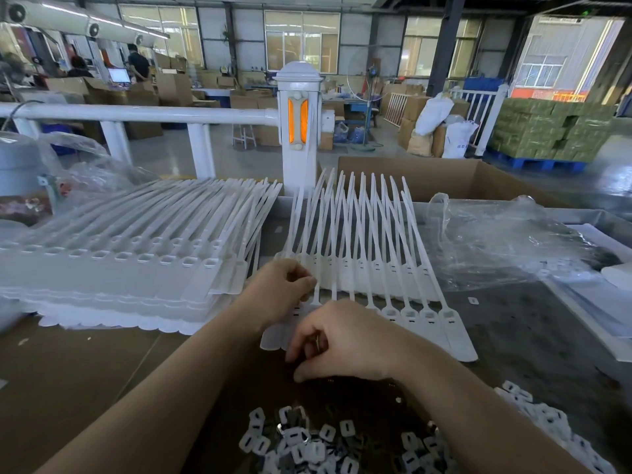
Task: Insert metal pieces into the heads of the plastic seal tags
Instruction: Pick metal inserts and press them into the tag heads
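We work at a cluttered bench in a big factory hall.

Around us we see tall windows (302,41), stacked cardboard boxes (172,85), green bales on a blue pallet (547,131) and a white railing (136,114) whose post (298,128) carries orange reflectors. Our bench (68,371) is brown and dark, with crumpled clear plastic (506,241) to the right. A big stack of white seal tags (119,258) lies to the left; a fanned strip of seal tags (369,268) lies in the middle. Our left hand (280,289) pinches that strip near its left end. Our right hand (345,340), fingers curled, seems to pinch a small piece over the tag heads. A heap of metal pieces (307,443) lies nearest us. We can read no writing.
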